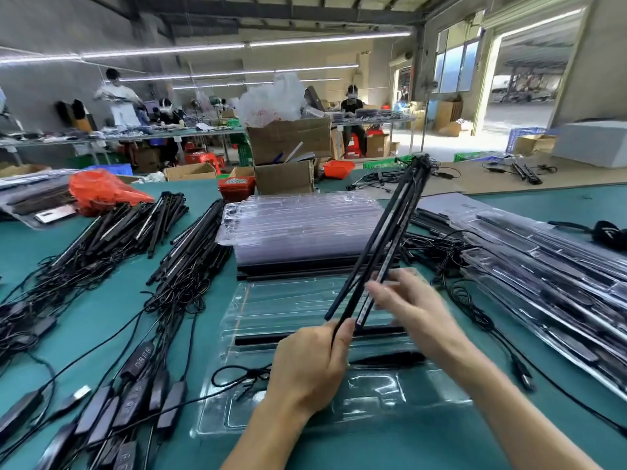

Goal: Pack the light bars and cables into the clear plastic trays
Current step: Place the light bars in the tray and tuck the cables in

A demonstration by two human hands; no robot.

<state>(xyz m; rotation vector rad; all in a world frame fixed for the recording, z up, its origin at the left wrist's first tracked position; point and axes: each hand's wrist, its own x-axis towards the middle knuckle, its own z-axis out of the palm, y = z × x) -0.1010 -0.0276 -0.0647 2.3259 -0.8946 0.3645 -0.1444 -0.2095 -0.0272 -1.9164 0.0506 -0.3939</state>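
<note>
No text, label or number can be read with any certainty. The black controller box (139, 357) near left on the green table (101, 300) carries small pale markings, too blurred to make out. The clear bag (271, 98) in the far cardboard box (288, 139) shows faint red print, also unreadable.

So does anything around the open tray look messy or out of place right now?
Mostly the cable: its looped end drapes over the left rim of the open clear tray rather than sitting in a compartment. The left hand and right hand hold light bars fanned apart above it.
</note>
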